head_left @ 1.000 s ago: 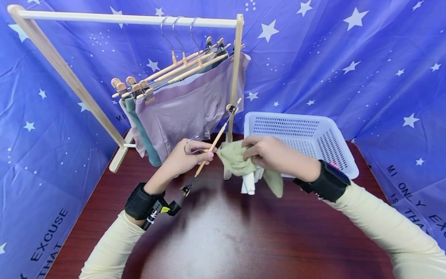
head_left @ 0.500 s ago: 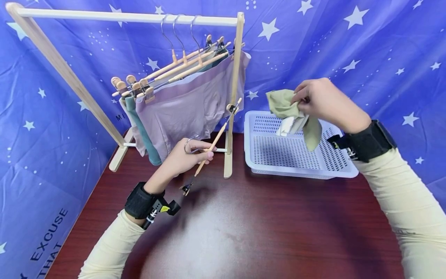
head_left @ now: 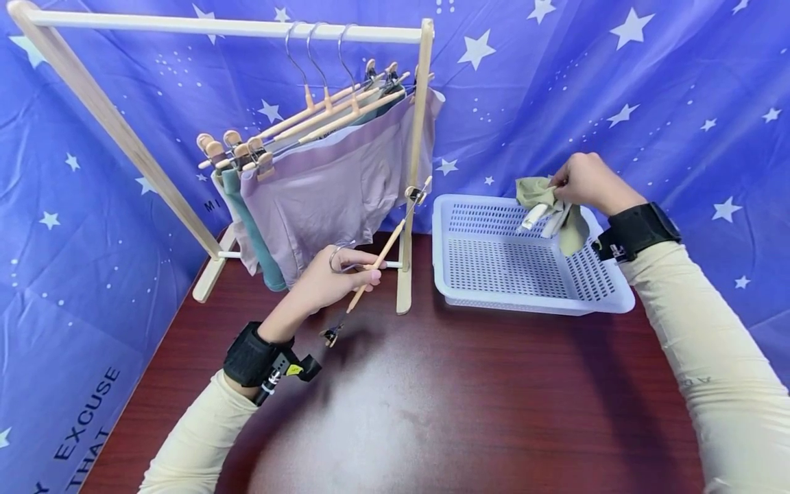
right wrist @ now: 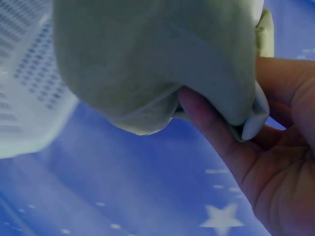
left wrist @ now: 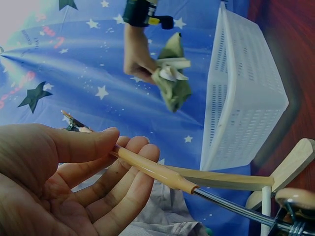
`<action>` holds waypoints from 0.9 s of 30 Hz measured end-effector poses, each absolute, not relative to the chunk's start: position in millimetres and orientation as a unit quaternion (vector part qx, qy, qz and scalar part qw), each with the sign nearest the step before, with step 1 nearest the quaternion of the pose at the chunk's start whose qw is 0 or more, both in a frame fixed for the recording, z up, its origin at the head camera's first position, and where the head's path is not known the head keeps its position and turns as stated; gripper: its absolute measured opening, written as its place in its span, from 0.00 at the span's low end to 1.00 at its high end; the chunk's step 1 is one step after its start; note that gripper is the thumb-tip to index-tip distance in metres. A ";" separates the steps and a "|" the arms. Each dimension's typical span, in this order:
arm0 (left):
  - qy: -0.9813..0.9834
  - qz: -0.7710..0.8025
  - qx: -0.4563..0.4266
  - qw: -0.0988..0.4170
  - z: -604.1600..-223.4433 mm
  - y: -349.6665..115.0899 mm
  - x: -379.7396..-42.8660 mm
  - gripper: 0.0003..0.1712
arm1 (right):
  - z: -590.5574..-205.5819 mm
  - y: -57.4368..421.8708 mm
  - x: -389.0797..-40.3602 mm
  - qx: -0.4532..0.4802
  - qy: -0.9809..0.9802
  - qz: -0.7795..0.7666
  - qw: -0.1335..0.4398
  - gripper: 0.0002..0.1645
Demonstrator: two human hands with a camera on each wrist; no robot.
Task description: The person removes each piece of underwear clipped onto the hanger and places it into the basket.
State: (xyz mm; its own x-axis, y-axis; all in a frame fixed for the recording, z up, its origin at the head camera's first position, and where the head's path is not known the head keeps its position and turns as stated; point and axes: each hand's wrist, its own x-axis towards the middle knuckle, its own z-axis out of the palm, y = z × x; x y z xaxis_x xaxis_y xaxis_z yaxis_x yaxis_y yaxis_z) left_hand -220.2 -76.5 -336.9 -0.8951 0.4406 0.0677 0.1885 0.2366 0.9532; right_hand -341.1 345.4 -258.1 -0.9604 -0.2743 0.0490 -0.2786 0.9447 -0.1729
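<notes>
My left hand (head_left: 330, 280) pinches the wooden bar of a clip hanger (head_left: 392, 238) between thumb and fingers, in front of the rack. Its metal hook curls over the hand and a clip sits at each end; the left wrist view shows the bar (left wrist: 152, 169) across the fingertips. On the right, my right hand (head_left: 589, 180) grips a crumpled olive-green garment (head_left: 575, 234) with white tags dangling from it. The garment hangs over the back right part of a white plastic basket (head_left: 512, 300). In the right wrist view, thumb and fingers pinch a fold of the cloth (right wrist: 147, 59).
A wooden rack (head_left: 422, 137) stands at the back left. Three clip hangers on its rail (head_left: 185, 24) bear underpants, the nearest pair mauve (head_left: 336, 185). Everything stands on a dark red table (head_left: 463, 412), with a blue starred curtain (head_left: 697, 206) behind.
My right hand has carried the green garment from beside the hanger rightwards to over the basket, and it has sunk slightly since half a second ago. The left hand stays almost still with the hanger.
</notes>
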 end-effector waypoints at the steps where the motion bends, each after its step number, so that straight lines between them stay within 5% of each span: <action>1: 0.778 0.585 0.201 0.109 -337.3 -76.5 -220.3 0.12 | -263.6 348.8 -344.1 0.137 -0.986 0.091 0.007 0.14; 19: 0.777 0.587 0.198 0.115 -339.5 -72.6 -217.4 0.12 | -353.7 391.9 -375.0 0.097 -0.989 0.091 -0.070 0.11; 24: 0.777 0.587 0.196 0.120 -342.4 -71.3 -217.1 0.12 | -372.7 397.3 -375.2 0.112 -0.984 0.093 -0.101 0.03; 27: 0.776 0.588 0.194 0.122 -343.3 -71.1 -216.6 0.13 | -380.3 397.5 -376.1 0.113 -0.978 0.103 -0.144 0.11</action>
